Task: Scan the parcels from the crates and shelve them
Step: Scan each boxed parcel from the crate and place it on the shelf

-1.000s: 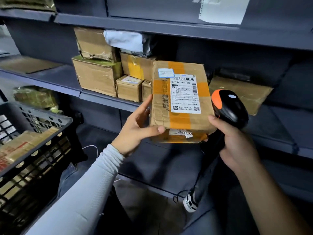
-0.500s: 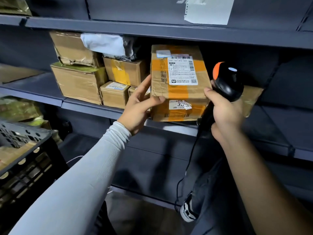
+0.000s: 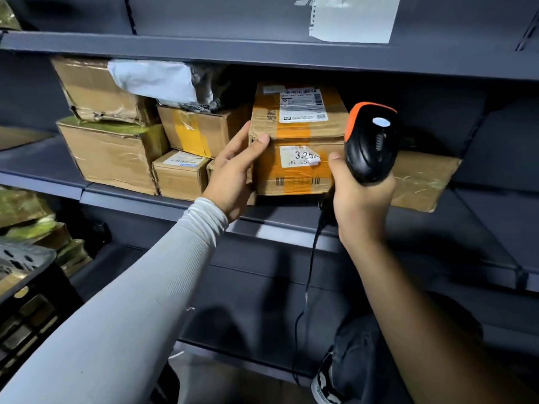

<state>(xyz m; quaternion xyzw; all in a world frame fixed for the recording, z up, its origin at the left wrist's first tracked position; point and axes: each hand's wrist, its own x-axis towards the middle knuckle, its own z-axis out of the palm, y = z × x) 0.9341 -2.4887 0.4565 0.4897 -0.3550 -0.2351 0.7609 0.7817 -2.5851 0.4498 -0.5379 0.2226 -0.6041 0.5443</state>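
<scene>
Both hands flank parcel point(image 3: 297, 141); right hand point(image 3: 360, 199) grips scanner point(image 3: 370, 141)

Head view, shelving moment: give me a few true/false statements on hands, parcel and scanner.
1. The orange-taped parcel sits on the shelf. True.
2. The right hand holds the barcode scanner. True.
3. The left hand is inside the crate. False: it is on the parcel's left side, thumb at the front top edge.
4. The scanner is cordless. False: a dark cable hangs from it.
5. The flat brown parcel lies to the right of the orange-taped one. True.
</scene>
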